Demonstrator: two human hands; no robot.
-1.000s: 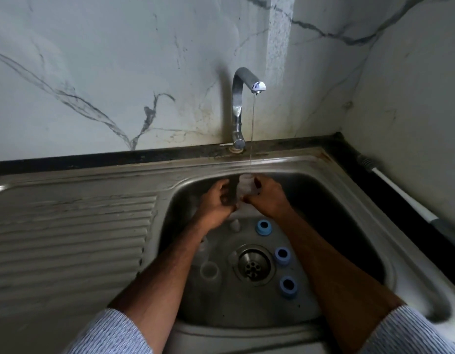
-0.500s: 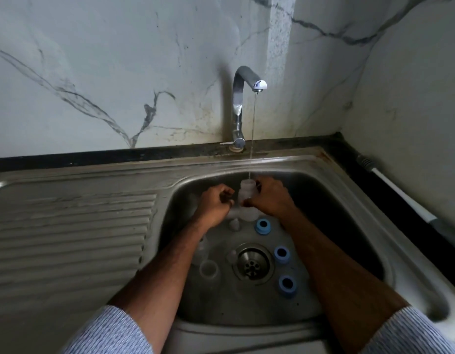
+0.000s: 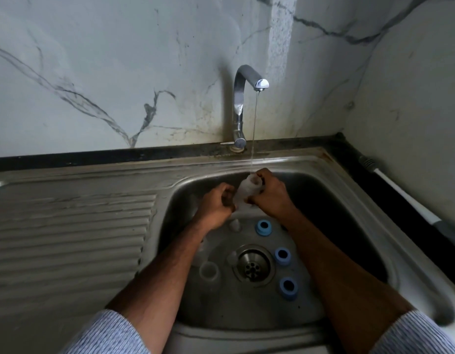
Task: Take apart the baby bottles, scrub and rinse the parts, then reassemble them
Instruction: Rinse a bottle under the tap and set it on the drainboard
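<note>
Bottle body [image 3: 247, 191], clear plastic, is held tilted over the back of the sink basin [image 3: 349, 205], its open end up toward the thin stream of water [image 3: 254, 129] that falls from the tap [image 3: 240, 103]. Stream meets the bottle at its upper end. Right hand [image 3: 271, 198] grips the bottle, fingers curled round its upper part, thumb side toward the camera. Left hand [image 3: 216, 205] is at the bottle's lower end, fingers curled; whether they pinch the bottle or only touch it I cannot tell, as the contact is hidden behind the knuckles.

On the basin floor, loose parts: three blue collar rings, one just below the hands [image 3: 263, 227], one right of the drain [image 3: 282, 256], one nearer the camera [image 3: 288, 288]. All three lie apart from one another. Drain strainer [image 3: 252, 264] sits mid-basin. Left of it lies a clear cap or cup [image 3: 209, 270], open end up. A small clear teat-like piece [image 3: 234, 224] stands beside the far blue ring; a second pale piece [image 3: 231, 257] lies against the drain's left edge, type unclear.

Ribbed draining board [image 3: 67, 231] to the left. White-handled tool [image 3: 405, 195] lies along the right counter edge against the wall.
</note>
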